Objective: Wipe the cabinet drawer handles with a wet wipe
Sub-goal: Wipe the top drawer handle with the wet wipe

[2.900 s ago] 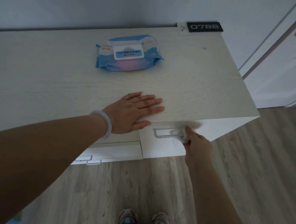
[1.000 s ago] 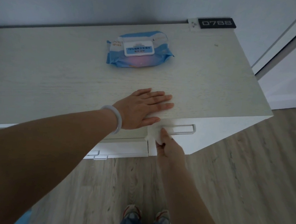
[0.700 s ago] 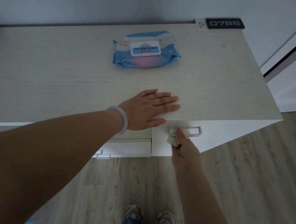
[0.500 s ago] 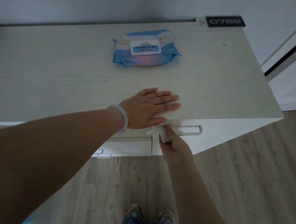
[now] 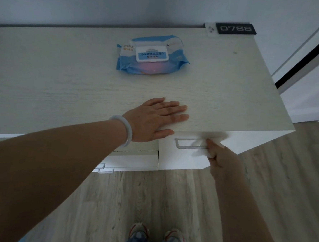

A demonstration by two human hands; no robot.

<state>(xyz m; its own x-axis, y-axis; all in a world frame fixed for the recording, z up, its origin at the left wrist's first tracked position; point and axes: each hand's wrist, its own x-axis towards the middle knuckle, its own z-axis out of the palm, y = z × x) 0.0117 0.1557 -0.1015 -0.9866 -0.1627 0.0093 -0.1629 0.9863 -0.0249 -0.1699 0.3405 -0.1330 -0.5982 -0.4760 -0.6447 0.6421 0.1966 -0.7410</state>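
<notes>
My left hand (image 5: 156, 118) stays flat, fingers straight, on the cabinet top (image 5: 64, 81). On the top drawer's handle (image 5: 190, 144), my right hand (image 5: 221, 155), pinching the wet wipe (image 5: 202, 150), has slid from the left end to the right: this handle looks nearly done.

Your left hand (image 5: 156, 118) lies flat on the surface (image 5: 64, 81) near its front edge. The wipes pack (image 5: 151, 55) sits well behind it. Bare surface lies between them and to either side.
</notes>
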